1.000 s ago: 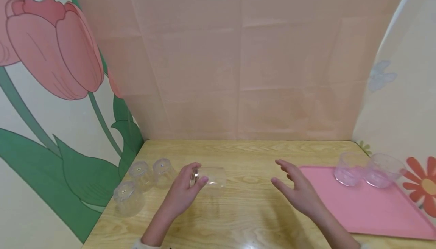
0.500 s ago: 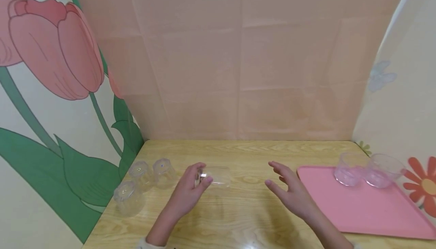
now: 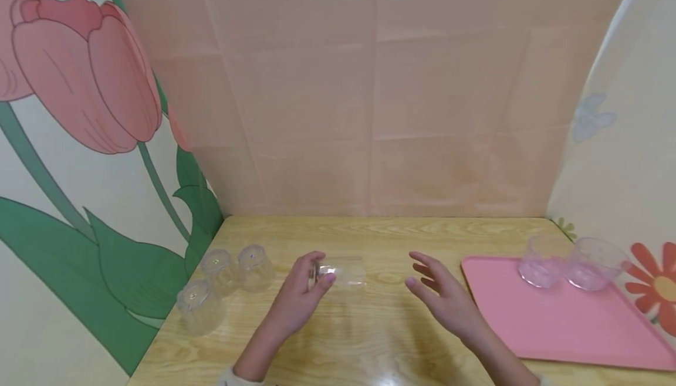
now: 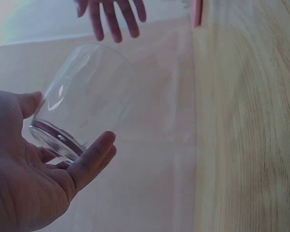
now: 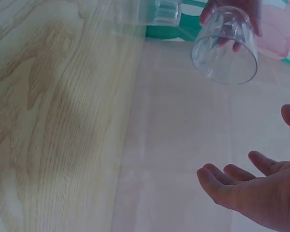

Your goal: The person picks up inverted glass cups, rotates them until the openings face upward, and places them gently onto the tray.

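In the head view my left hand (image 3: 300, 299) grips a clear drinking glass (image 3: 345, 273) by its thick base, above the table. The glass lies on its side in the air, its mouth pointing right. Thumb and fingers wrap the base end, as the left wrist view shows on the same glass (image 4: 87, 94). Across a gap to the right, my right hand (image 3: 446, 298) hovers with fingers spread loosely and holds nothing. From the right wrist view, the wide rim of the glass (image 5: 227, 58) faces the right hand (image 5: 261, 186) without touching it.
Three clear glasses (image 3: 200, 307) stand upside down at the table's left. On the right lies a pink tray (image 3: 570, 327), with two clear vessels (image 3: 538, 268) near its back edge. A pink sheet (image 3: 369, 110) hangs behind the wooden table (image 3: 380, 339).
My left hand has shifted right, carrying the glass. The right hand has drifted left, so the gap between the hands is narrower.
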The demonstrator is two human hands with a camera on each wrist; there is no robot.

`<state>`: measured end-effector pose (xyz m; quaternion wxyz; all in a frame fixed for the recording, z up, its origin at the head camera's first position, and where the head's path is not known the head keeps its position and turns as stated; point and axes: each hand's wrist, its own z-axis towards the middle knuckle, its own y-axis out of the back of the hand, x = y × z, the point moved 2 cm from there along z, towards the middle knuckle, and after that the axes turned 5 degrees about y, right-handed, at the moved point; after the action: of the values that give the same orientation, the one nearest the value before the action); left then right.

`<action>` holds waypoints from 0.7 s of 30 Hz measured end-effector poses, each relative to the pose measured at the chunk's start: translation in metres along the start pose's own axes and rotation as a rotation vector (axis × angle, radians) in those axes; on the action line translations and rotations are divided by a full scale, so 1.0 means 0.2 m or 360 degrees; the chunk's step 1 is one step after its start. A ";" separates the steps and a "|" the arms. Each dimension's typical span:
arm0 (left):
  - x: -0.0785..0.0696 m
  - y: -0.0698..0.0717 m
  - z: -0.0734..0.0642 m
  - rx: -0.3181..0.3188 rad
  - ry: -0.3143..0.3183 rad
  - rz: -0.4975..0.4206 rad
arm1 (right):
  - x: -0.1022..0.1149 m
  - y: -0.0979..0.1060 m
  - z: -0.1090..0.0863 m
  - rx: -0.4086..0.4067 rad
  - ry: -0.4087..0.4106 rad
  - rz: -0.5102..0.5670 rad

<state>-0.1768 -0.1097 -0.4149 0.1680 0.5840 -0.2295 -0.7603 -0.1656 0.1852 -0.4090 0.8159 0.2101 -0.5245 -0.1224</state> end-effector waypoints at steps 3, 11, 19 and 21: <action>0.00 -0.01 0.00 0.0002 0.0001 -0.0022 | 0.01 -0.01 0.00 0.0028 -0.0092 0.0071; -0.02 -0.03 0.00 0.0023 -0.0028 -0.0058 | 0.03 -0.04 0.01 0.0087 -0.0240 0.0261; -0.05 -0.04 0.00 0.0044 -0.0009 -0.0154 | 0.04 -0.08 0.02 0.0120 -0.0294 0.0331; -0.06 -0.04 0.00 0.0041 -0.0006 -0.0177 | 0.05 -0.09 0.03 0.0129 -0.0296 0.0354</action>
<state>-0.1739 -0.0969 -0.4102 0.1175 0.5965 -0.2070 -0.7665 -0.1661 0.1647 -0.4074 0.7632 0.1714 -0.6223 -0.0288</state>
